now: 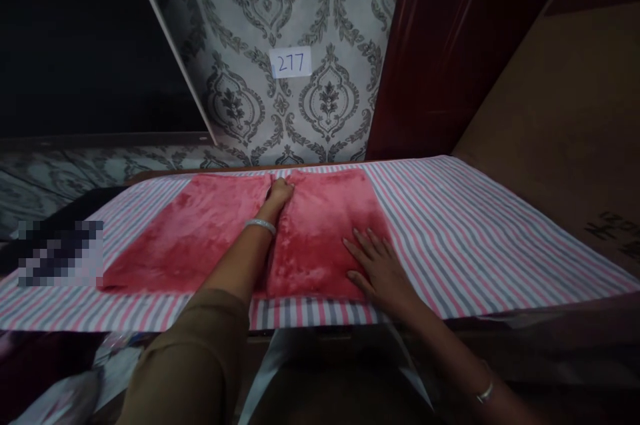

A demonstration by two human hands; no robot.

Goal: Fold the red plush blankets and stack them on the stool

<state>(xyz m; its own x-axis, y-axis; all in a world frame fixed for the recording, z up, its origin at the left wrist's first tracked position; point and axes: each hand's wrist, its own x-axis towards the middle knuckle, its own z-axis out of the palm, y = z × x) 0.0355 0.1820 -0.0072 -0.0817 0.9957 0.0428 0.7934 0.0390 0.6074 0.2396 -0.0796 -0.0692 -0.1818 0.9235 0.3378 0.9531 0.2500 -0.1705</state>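
Observation:
A red plush cloth (175, 231) lies spread on the striped sheet, with a dark fold or gap running front to back between its left and right halves. My left hand (281, 191) reaches to the far end of that line, its fingers curled closed on the cloth's edge there; the fingertips are partly hidden. Flat on the near right corner of the cloth rests my right hand (384, 270), open with its fingers spread. The forearm of my left arm passes over the middle of the cloth.
The pink, grey and white striped sheet (450, 238) covers the table. Behind are a patterned wall (240, 45) with a paper marked 277 (291, 63) and a dark screen (90, 45). A large brown cardboard box (560, 145) stands at the right. Blurred items lie below left.

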